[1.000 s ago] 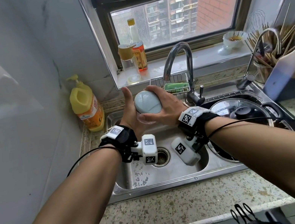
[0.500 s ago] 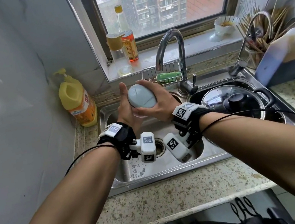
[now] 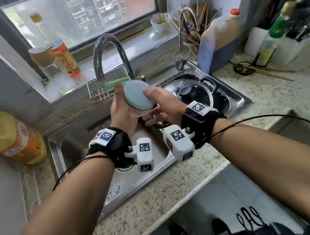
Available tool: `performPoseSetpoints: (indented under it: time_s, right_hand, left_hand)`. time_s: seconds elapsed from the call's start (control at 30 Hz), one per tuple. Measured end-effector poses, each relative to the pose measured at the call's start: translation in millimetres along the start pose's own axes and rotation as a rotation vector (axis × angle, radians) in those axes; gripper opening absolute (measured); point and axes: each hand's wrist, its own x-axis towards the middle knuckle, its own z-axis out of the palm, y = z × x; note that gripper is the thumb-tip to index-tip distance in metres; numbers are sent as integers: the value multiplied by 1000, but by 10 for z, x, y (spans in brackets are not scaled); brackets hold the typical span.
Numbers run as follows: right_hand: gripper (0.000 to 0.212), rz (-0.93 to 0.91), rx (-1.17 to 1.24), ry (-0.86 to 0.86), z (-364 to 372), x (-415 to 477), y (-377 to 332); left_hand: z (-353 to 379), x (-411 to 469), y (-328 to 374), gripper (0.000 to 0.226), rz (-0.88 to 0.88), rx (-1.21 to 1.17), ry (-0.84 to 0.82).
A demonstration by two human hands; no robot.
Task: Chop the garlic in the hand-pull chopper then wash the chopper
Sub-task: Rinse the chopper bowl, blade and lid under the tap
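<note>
The hand-pull chopper point(image 3: 137, 95), with a pale blue-grey round lid over a clear bowl, is held above the steel sink point(image 3: 69, 153), just below the curved faucet point(image 3: 107, 57). It is tilted, lid facing me. My left hand point(image 3: 121, 111) wraps the bowl from the left and underneath. My right hand point(image 3: 163, 105) grips it from the right, thumb on the lid's edge. Both wrists carry black bands with white tracker blocks. No water flow is visible. The bowl's contents are hidden.
A yellow detergent bottle point(image 3: 6, 135) stands left of the sink. A wire rack with a green sponge point(image 3: 117, 82) hangs behind the faucet. A lidded pot point(image 3: 189, 92) fills the right basin. Bottles line the sill; a chopstick holder, oil jug point(image 3: 219, 39) and clutter sit right.
The view has swung and tilted to the right. Both hands have carried the chopper slightly right and tipped it more, still over the sink.
</note>
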Motion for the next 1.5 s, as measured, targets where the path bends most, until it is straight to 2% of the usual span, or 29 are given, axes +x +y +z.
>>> performPoseSetpoints:
  time_s: [0.1, 0.23, 0.3, 0.37, 0.47, 0.57, 0.63, 0.8, 0.9, 1.07, 1.13, 1.2, 1.4, 1.5]
  right_hand:
    - [28, 1, 89, 75, -413, -165, 58]
    - [36, -43, 3, 178, -957, -406, 165]
    - [38, -89, -104, 269, -1294, -539, 185]
    - [42, -153, -230, 334, -1579, -629, 175]
    - [51, -200, -297, 326, -2077, -804, 109]
    - [84, -210, -457, 308, -2619, -1034, 57]
    - [98, -198, -539, 327, -2945, -1174, 45]
    - [99, -225, -594, 435, -3727, -1489, 68]
    - [100, -213, -633, 488, -4229, -1690, 40]
    - [112, -159, -729, 523, -4872, -1855, -33]
    - [117, -129, -772, 540, -5121, -1870, -60]
    - [118, -101, -820, 538, -5312, -1869, -72]
    - [113, 45, -899, 620, -5932, -1830, -29]
    - [112, 86, -871, 651, -6202, -1809, -5]
  left_hand:
    - [349, -12, -152, 83, -51, 71, -93]
    - [736, -29, -341, 57, -192, 143, -179]
    - [998, -54, -419, 33, -230, 211, -214]
    - [1228, -74, -439, 19, -260, 252, -233]
    - [1694, -87, -543, 18, -279, 340, -258]
    - [2237, -125, -774, 34, -285, 380, -290]
    - [2567, -139, -916, 35, -293, 398, -303]
    - [3374, -150, -1260, 27, -323, 502, -375]
    - [3835, -87, -1459, 18, -266, 701, -503]
    - [4508, 38, -1651, 40, 78, 1076, -861]
    - [4833, 164, -1794, 60, 178, 1211, -947]
    - [5114, 287, -1910, 79, 187, 1306, -932]
    - [5962, 563, -2305, 76, 211, 1528, -1137]
    - [6283, 675, -2561, 89, 206, 1578, -1213]
